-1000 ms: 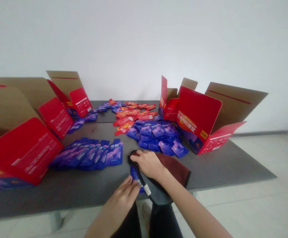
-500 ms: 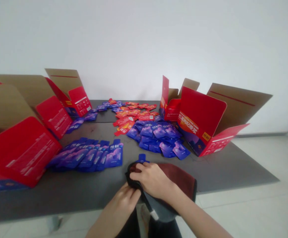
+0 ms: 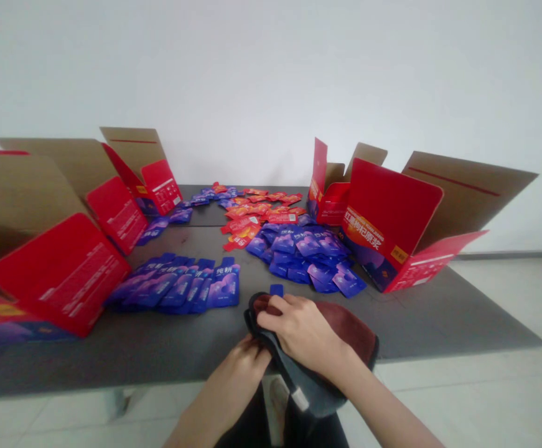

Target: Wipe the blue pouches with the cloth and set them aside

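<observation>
A brown and grey cloth (image 3: 352,330) with black edging is bunched at the table's front edge and hangs over it. My right hand (image 3: 301,326) is closed on the cloth from above, fingers curled into its brown side. Close by on the left, my left hand (image 3: 242,367) has its fingers closed at the cloth's near edge; what they grip is hidden. The blue top of a pouch (image 3: 277,290) sticks out beyond the cloth, the rest of it covered. Left of my hands lies an overlapping row of blue-purple pouches (image 3: 224,286).
Farther back lie a heap of blue pouches (image 3: 299,249) and scattered red-orange pouches (image 3: 242,231). Open red cartons stand on both sides: a large one (image 3: 60,274) at near left and another (image 3: 387,218) at right. The grey table (image 3: 182,354) ends just before my legs.
The whole view has shifted slightly, so everything sits a little farther right. Both hands keep nearly the same hold at the cloth.
</observation>
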Available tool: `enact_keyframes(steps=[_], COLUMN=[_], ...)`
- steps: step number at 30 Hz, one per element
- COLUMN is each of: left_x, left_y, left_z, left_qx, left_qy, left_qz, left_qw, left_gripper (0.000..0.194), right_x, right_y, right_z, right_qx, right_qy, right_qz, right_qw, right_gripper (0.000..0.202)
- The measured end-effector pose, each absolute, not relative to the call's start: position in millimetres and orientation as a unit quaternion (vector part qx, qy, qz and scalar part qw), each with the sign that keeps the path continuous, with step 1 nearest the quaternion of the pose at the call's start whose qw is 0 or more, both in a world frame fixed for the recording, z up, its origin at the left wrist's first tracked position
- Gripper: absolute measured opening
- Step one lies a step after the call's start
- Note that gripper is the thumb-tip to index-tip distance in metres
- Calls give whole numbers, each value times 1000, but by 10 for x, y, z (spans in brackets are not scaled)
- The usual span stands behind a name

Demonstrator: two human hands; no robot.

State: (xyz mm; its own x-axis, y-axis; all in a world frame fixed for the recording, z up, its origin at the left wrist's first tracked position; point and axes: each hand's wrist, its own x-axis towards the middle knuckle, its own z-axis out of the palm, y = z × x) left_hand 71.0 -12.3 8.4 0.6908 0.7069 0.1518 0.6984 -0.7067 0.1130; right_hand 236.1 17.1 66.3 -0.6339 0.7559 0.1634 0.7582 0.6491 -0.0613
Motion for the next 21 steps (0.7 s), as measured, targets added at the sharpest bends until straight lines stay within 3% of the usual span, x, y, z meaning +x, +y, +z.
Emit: enact_keyframes(steps=[7,11,17,21], left_x=[718,722,750,772], left_y=[-103,-89,-89,-86], left_z=[128,161,110,98], left_qx=[937,930,921,928], left_qy=[324,355,377,358], left_qz=[124,97,98,104], left_qw=[-27,5,29,2], left_gripper=[38,40,46,39], right_x=[2340,2371,2426,2395], right_y=[523,789,348,216], right_z=[415,436,656,594], right_qx=[-433,-486,-461,-412], right_qy=[-900,-873,-880,-910], right_qz=[-4,-11,-21,2], right_qw=[49,43,110,54], right_gripper=[19,25,20,16])
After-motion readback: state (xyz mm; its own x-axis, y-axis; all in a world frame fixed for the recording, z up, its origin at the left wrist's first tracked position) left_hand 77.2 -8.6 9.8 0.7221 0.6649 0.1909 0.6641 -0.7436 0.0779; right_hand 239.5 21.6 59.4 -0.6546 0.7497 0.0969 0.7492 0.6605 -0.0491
